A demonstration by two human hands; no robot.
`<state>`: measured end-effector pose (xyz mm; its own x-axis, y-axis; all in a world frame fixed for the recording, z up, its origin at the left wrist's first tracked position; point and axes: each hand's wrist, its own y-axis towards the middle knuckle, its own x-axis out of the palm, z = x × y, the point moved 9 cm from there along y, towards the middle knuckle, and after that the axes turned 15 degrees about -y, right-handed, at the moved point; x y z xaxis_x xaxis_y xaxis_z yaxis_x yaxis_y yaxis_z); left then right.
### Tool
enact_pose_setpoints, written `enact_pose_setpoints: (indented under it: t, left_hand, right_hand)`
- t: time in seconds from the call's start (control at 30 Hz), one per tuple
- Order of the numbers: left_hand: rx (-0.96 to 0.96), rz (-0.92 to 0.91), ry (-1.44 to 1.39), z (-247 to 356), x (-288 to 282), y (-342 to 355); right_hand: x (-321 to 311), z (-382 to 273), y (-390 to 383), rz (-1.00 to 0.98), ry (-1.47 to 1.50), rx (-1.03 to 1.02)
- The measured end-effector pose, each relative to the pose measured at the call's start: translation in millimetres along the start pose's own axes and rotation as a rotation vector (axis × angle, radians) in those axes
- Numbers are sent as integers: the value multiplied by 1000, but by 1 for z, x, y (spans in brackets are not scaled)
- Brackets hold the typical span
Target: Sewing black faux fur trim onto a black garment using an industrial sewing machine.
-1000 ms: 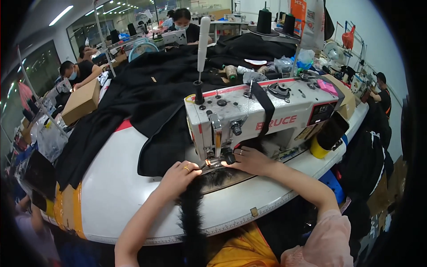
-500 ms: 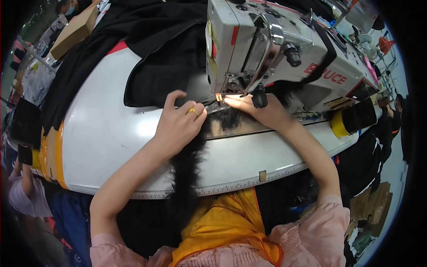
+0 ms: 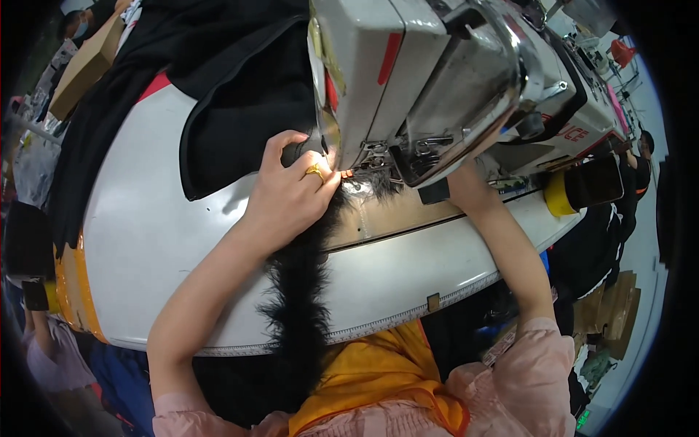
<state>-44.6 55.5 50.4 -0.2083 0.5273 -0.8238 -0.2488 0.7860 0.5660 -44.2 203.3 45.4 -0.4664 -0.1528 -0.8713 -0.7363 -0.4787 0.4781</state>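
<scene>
Close to the lit needle area of the white sewing machine, my left hand is closed, thumb and fingers pinching the upper end of a black fur strip. A yellow ring sits on one finger, and the index finger bends up beside the black fabric. From there the fur hangs over the table's front edge toward my lap. My right hand reaches in behind the machine's head, to the right of the needle. The metal lever and machine parts hide its fingers, so its hold does not show.
The white table has a ruler tape along its front edge. Dark cloth heaps up at the back left, near a cardboard box. A yellow and black roll stands right of the machine. Other people are at the sides.
The view has moved closer to the machine and shifted, so the machine's head looks larger. My right hand's fingers, visible before, are now hidden behind it. The left hand keeps its pinch.
</scene>
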Motion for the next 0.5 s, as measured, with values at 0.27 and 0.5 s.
enact_pose_setpoints:
  t: [0.27,0.5]
  left_hand:
    - [-97,85,45,-4,-2,6]
    - [-106,88,6,-13,2,6]
  right_hand:
    - [-1,-4,9,-21,-110,32]
    - [-4,-4,4,65,-123,32]
